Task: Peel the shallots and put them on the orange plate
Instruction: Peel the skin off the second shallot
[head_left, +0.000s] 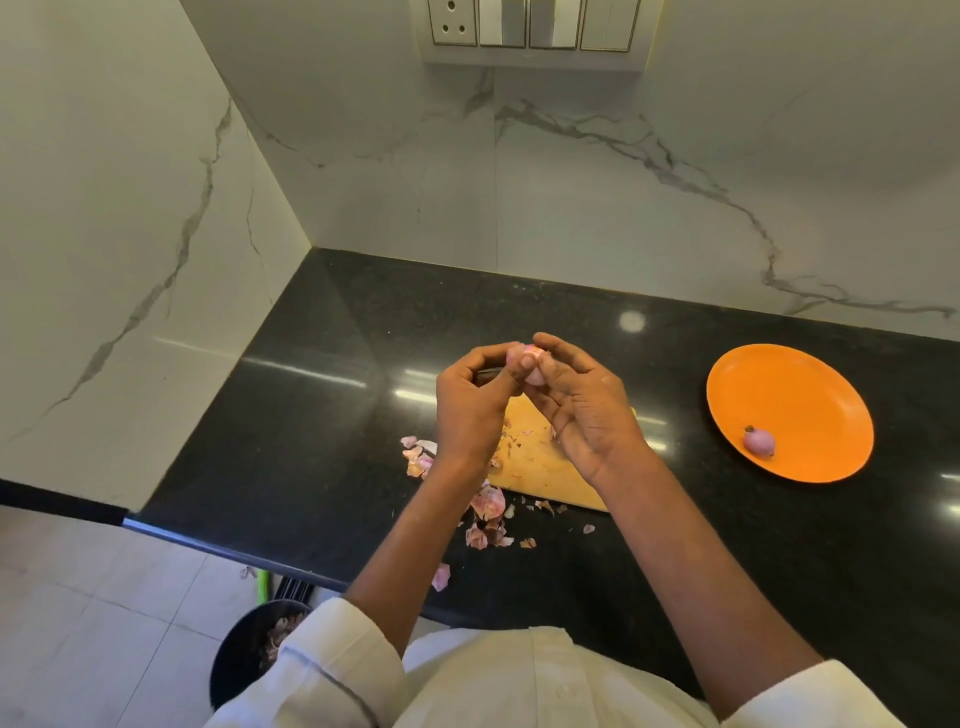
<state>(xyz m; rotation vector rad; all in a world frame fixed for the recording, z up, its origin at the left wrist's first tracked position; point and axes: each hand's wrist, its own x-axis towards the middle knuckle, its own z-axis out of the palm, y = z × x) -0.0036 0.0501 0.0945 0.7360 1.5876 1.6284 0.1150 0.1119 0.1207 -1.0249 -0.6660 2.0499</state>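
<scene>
Two hands raised over the board, left hand (470, 400), right hand (582, 405), pinching shallot (530, 366)

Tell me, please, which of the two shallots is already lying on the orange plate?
The lone shallot near the orange plate's front edge; the other shallot is held above the cutting board by both hands.

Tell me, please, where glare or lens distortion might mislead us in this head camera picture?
Head view: lamp glare streaks and spots the black counter beside the cutting board; wide-angle bending curves the wall edges; the shallot pinched between left hand and right hand looks soft and washed out; the orange plate is evenly lit.
</scene>
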